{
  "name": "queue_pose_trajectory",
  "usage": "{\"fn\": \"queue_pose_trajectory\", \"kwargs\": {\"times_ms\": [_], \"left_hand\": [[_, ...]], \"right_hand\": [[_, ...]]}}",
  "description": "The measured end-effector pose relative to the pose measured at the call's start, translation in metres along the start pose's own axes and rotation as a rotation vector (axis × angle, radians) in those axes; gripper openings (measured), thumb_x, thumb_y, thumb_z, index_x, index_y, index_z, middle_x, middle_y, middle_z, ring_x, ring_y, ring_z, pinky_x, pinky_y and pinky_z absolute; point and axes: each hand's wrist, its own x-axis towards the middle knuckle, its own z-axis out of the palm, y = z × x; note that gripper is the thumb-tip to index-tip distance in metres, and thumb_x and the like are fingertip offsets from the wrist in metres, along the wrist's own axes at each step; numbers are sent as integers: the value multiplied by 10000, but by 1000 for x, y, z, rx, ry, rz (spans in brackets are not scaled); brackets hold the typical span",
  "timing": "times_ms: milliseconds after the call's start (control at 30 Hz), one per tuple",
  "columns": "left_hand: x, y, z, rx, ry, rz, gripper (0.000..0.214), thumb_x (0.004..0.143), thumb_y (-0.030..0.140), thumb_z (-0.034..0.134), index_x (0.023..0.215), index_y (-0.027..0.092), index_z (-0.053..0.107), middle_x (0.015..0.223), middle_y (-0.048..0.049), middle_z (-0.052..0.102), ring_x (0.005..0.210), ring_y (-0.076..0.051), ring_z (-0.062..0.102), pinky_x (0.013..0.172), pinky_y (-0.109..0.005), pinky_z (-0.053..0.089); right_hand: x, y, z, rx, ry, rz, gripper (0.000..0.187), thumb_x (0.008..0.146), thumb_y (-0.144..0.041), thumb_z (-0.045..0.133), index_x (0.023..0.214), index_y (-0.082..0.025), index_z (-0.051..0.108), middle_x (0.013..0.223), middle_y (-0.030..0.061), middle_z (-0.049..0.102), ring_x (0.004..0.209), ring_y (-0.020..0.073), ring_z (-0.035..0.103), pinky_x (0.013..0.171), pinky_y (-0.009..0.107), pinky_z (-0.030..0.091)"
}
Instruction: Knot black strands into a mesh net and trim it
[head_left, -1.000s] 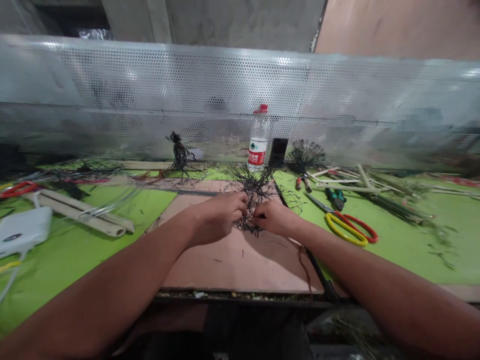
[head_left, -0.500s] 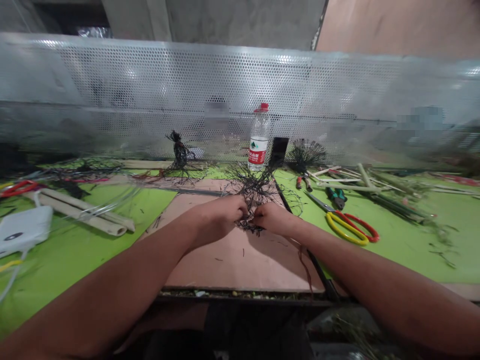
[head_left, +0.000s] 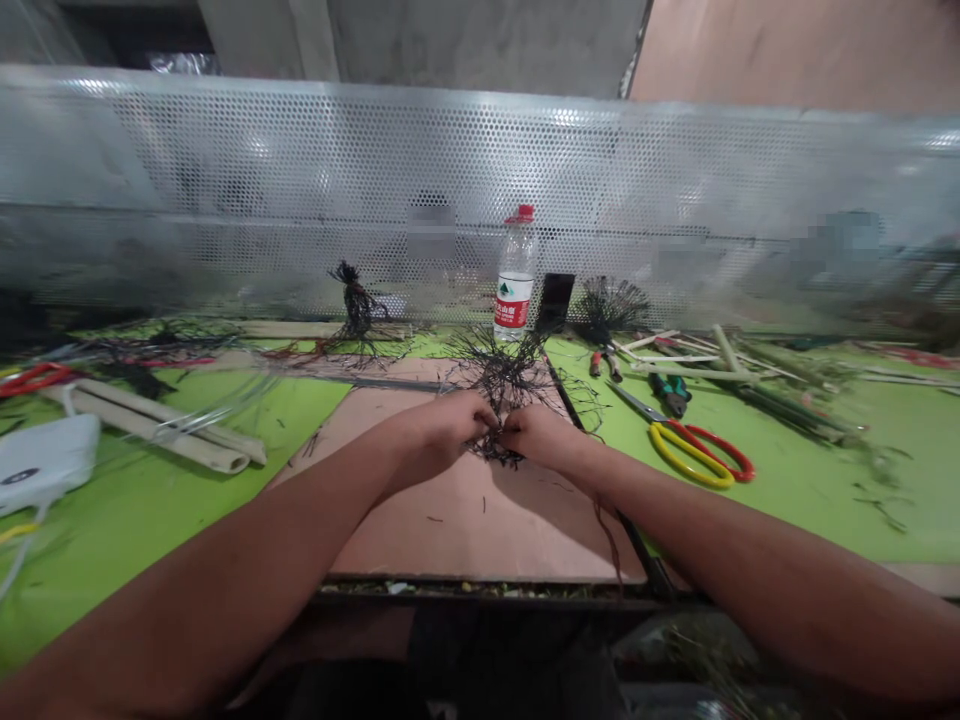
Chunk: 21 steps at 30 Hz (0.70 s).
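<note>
A tangled bunch of thin black wiry strands (head_left: 501, 378) stands over a brown board (head_left: 480, 510) at the table's middle. My left hand (head_left: 435, 435) is closed on its lower part from the left. My right hand (head_left: 544, 437) pinches the same bunch from the right, the two hands almost touching. The strands fan out above my fingers; a few hang below them.
Yellow-and-red scissors (head_left: 694, 452) and green-handled pliers (head_left: 670, 392) lie right on the green mat. A water bottle (head_left: 514, 279) stands behind, by a perforated metal screen (head_left: 300, 180). Bamboo tubes (head_left: 157, 430), a white device (head_left: 45, 460) and another black bundle (head_left: 354, 305) lie left.
My two hands have drawn slightly closer together on the bunch. Little else has moved.
</note>
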Motion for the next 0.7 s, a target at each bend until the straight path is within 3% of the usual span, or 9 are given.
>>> {"fn": "queue_pose_trajectory", "kwargs": {"times_ms": [333,433,567,700], "left_hand": [[1,1,-5,4,32,-42,182,746,202,491,644,137,627,584,-21,576,550,-113,447,573,-230,354],[1,3,-2,2,32,-78,161,714,149,507,735,120,665,673,-33,635,586,-117,487,571,-223,356],[1,1,-1,4,-11,-54,353,624,63,514,909,139,708,846,-40,704,677,-128,560,611,-210,386],[2,-2,-3,42,-20,-27,360,610,92,544,914,155,728,856,-33,711,684,-129,575,617,-201,398]], "right_hand": [[-1,-5,0,-64,22,58,257,781,-325,501,791,-157,695,731,79,670,600,150,528,515,242,297],[-2,-6,0,-71,25,35,247,775,-319,501,781,-163,692,726,78,668,601,152,531,523,245,299],[-1,-5,1,-77,33,43,234,757,-321,507,794,-177,687,727,70,667,597,154,527,515,248,288],[-1,-6,1,-104,24,67,250,768,-325,488,797,-173,685,737,78,671,597,158,528,507,252,280]]}}
